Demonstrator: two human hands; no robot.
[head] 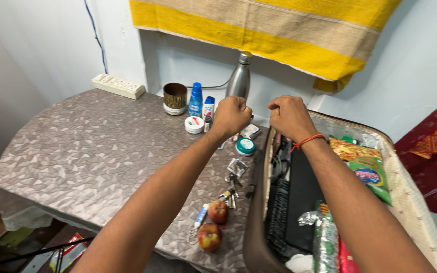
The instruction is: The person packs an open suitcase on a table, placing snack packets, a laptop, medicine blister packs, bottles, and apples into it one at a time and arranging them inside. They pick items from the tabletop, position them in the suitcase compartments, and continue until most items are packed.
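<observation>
Two bare arms reach out over a table point(77, 146) with a shiny grey top. The left hand point(231, 116) is curled into a fist above the far part of the table, and I cannot tell if it has hold of anything. The right hand point(289, 116) is curled tight too, just beside the left one, with an orange thread point(307, 140) tied round its wrist; what it grips, if anything, is hidden. Both hands are up by the far rim of an open suitcase point(421, 212) that sits on the right side of the table. Inside the suitcase are dark clothes point(299, 197), a green packet point(373, 177) and an orange packet point(352, 149). Right behind the left hand stands a steel bottle point(238, 78). Next to it are a blue bottle point(195, 99), a brown cup point(175, 97), a small white tin point(194, 124) and a round green tin point(245, 146). Near the front edge lie two apples point(213, 225), touching or almost touching, with keys point(230, 194) just beside them and a pen point(201, 216) on their left. A white power strip point(118, 85) rests at the back left corner. A yellow and tan cloth point(259, 30) hangs on the wall above
</observation>
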